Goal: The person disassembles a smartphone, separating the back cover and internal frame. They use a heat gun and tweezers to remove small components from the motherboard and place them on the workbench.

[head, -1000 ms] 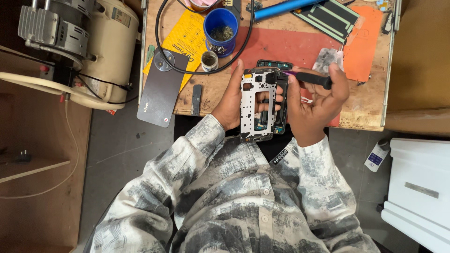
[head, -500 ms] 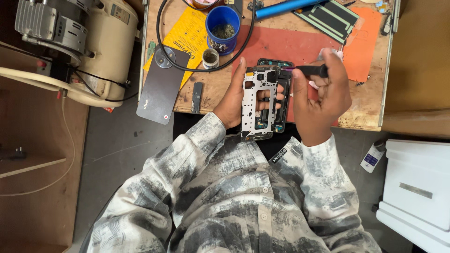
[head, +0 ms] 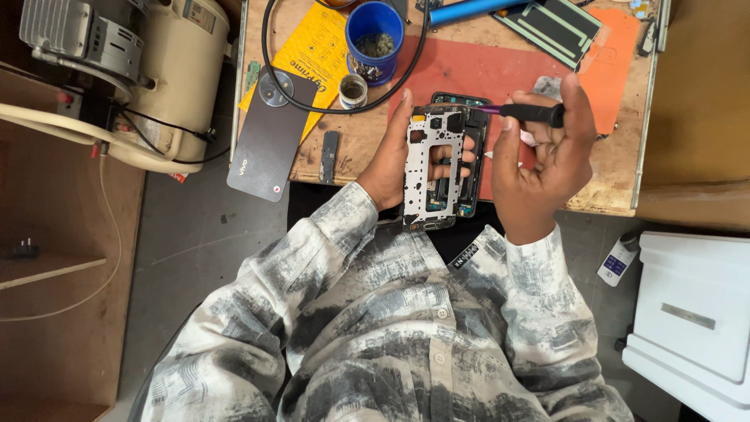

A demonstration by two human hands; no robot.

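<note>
My left hand (head: pixel 391 160) grips an opened phone body (head: pixel 441 164) with a silver inner frame, held upright over the near edge of the wooden workbench (head: pixel 344 148). My right hand (head: pixel 543 160) holds a black-handled screwdriver (head: pixel 527 114) lying sideways, its purple shaft and tip pointing left at the top of the phone. A red mat (head: pixel 484 74) lies under both hands.
A dark phone back cover (head: pixel 269 141) overhangs the bench's left edge. A blue cup (head: pixel 375 39) of small parts, a small tin (head: pixel 353 90), a yellow card (head: pixel 316 55) and a black cable loop lie behind. A cream machine (head: pixel 141 78) stands left, a white box (head: pixel 695 320) right.
My right hand has lifted slightly and shifted the screwdriver up toward the phone's top edge. The left hand keeps the phone in the same place.
</note>
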